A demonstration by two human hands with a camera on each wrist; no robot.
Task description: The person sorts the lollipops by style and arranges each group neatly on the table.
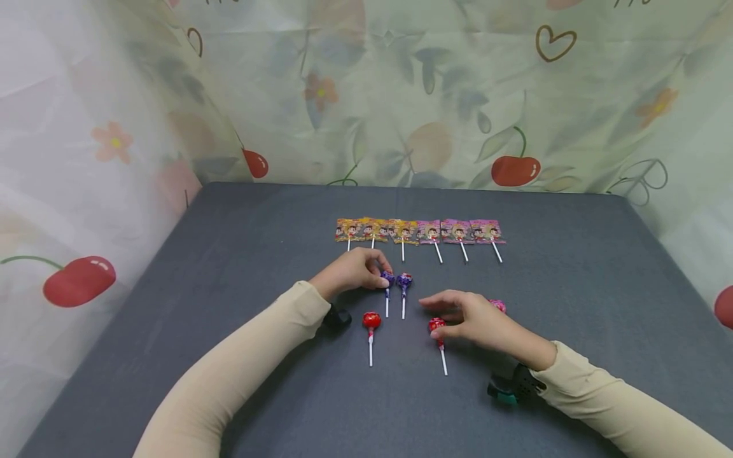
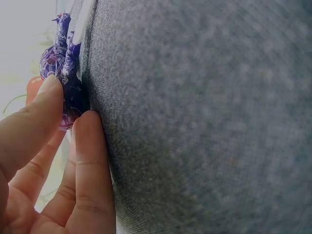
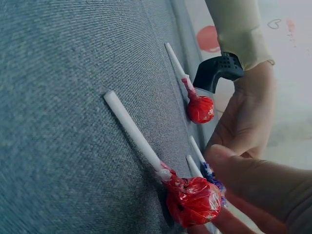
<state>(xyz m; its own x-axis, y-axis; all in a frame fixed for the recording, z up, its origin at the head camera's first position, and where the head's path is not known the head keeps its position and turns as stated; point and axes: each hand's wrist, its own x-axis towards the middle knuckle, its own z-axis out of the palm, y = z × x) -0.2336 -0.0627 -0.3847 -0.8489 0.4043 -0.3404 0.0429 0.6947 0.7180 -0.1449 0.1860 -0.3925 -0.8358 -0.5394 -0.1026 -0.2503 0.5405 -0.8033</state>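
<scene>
My left hand (image 1: 362,270) pinches the wrapped head of a purple lollipop (image 1: 387,294) between thumb and fingers, low against the table. Just right of it lies a second purple lollipop (image 1: 404,294); in the left wrist view the two purple wrappers (image 2: 62,66) overlap. My right hand (image 1: 478,319) hovers around a red lollipop (image 1: 438,325) with fingers spread, its thumb beside the candy head. The right wrist view shows that red lollipop (image 3: 194,201) lying on the cloth, not gripped. A pinkish lollipop head (image 1: 497,306) is mostly hidden behind the right hand.
Another red lollipop (image 1: 371,320) lies nearer me, between the hands. Toward the back stands a row of flat-wrapped lollipops, orange ones (image 1: 375,229) on the left and pink ones (image 1: 457,231) on the right. A dark grey cloth covers the table (image 1: 275,222); patterned curtains surround it.
</scene>
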